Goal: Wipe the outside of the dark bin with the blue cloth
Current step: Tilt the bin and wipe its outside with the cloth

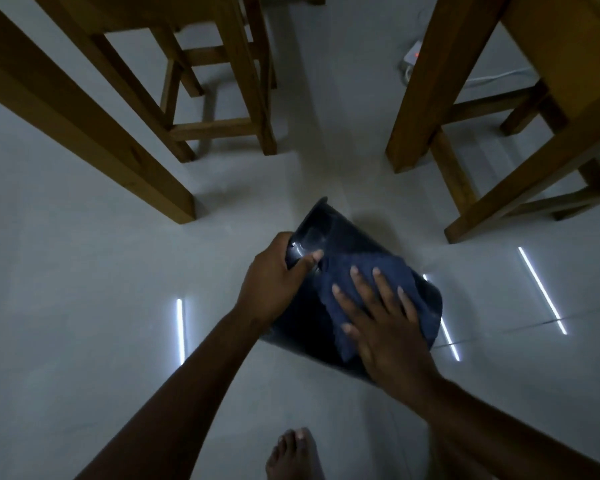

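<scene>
The dark bin lies tilted on its side above the pale floor in the middle of the head view. My left hand grips its left edge, thumb pressed on the glossy wall. The blue cloth is spread over the bin's upper side. My right hand lies flat on the cloth with fingers spread, pressing it against the bin. The bin's underside and opening are hidden.
Wooden table legs and a stool stand at the left and back; more wooden furniture legs stand at the right. A white power strip with cable lies at the back. My bare foot is near the bottom edge.
</scene>
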The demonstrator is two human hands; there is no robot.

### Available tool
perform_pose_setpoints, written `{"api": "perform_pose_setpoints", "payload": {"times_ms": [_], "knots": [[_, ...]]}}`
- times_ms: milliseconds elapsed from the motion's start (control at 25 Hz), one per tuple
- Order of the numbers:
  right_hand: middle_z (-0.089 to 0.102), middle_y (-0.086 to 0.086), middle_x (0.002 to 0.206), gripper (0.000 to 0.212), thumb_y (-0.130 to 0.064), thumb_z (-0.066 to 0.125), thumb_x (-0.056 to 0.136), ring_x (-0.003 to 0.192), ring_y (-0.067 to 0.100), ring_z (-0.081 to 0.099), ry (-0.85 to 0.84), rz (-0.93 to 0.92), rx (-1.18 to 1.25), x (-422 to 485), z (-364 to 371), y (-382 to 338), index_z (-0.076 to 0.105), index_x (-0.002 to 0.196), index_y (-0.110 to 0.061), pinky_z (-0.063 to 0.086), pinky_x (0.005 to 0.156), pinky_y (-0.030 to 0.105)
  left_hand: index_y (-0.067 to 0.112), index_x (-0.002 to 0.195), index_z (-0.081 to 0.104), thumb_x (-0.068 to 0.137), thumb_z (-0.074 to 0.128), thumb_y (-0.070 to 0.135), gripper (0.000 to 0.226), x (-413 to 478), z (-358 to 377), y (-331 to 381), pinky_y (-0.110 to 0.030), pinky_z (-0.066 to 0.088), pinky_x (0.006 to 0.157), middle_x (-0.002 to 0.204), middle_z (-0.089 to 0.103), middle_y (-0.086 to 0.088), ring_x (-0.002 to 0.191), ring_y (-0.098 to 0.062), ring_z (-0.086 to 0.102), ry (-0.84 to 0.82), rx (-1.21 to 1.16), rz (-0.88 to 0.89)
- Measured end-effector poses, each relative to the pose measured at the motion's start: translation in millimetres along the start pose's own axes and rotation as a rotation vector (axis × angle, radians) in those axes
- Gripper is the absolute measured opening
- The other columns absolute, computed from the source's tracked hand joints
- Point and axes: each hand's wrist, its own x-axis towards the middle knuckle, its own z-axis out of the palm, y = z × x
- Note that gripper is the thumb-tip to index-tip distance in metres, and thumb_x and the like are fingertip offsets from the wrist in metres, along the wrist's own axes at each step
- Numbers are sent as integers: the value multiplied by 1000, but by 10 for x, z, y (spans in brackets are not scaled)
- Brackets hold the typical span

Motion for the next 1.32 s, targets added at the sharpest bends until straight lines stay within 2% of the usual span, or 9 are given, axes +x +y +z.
{"api": "perform_pose_setpoints", "payload": {"times_ms": [80, 320, 480, 640, 720, 880, 1000, 1160, 1320], "knots": [[9, -6, 162, 54, -48, 15, 98, 149, 22, 7, 18, 79, 46, 413, -104, 216, 9, 151, -38, 13, 115, 48, 33, 127, 47, 99, 46, 45, 30, -69, -18, -69, -16, 54, 64, 103, 64, 19, 83, 2, 63, -56, -5, 0], [12, 4, 162, 58, -45, 17, 97, 148, 31, 9, 20, 179, -16, 285, -7, 155, 11, 153, -29, 23, 113, 57, 34, 118, 48, 99, 35, 55, 31, 139, 127, 63, -48, 61, 74, 109, 70, -5, 88, -29, 69, 37, 24, -65], [14, 3, 161, 60, -44, 29, 95, 148, 31, 7, 12, -86, -72, -29, 77, 45, 16, 152, -31, 20, 112, 55, 30, 118, 55, 101, 39, 48, 30, 43, 112, -12, -33, 63, 67, 105, 70, 5, 83, -16, 70, 52, -78, -22], [33, 15, 154, 59, -39, 11, 99, 139, 34, 35, -13, 205, 130, 887, -187, 618, 28, 149, -13, 30, 110, 52, 25, 125, 53, 102, 38, 43, 33, -25, 152, -14, -5, 52, 53, 108, 63, 7, 76, 2, 59, 54, -117, -54], [37, 18, 152, 62, -39, 11, 97, 133, 37, 42, 2, 297, 170, 884, -136, 676, 27, 148, -9, 36, 105, 55, 27, 124, 52, 102, 37, 45, 32, -61, 142, -52, -11, 55, 52, 110, 65, 5, 75, 1, 60, 52, -95, -60], [12, 3, 162, 58, -44, 22, 97, 147, 34, 10, -19, 102, -18, 63, 31, -90, 12, 152, -30, 18, 113, 56, 30, 119, 55, 101, 38, 49, 31, -16, 103, -125, -33, 62, 61, 107, 70, 4, 78, -17, 70, 55, -83, -53], [8, -1, 162, 58, -43, 26, 98, 148, 30, 5, 16, -42, -53, 128, 36, -142, 11, 153, -33, 12, 114, 53, 28, 119, 57, 101, 39, 45, 31, -24, 125, -134, -18, 58, 70, 105, 70, 8, 88, -4, 68, 46, -107, -5], [14, -2, 162, 62, -53, 11, 96, 148, 24, 14, 49, 226, 134, 828, -173, 193, 6, 153, -29, 17, 115, 48, 25, 123, 55, 102, 40, 43, 32, 4, 142, -66, -5, 51, 68, 108, 66, 9, 89, 3, 63, 32, -150, -23], [13, 2, 162, 63, -51, 11, 95, 148, 30, 10, 4, 233, 72, 642, -99, 56, 8, 153, -26, 15, 116, 53, 25, 120, 55, 101, 38, 46, 32, 31, 181, -87, -30, 58, 79, 110, 69, 2, 95, -15, 67, 70, -123, -39]]}}
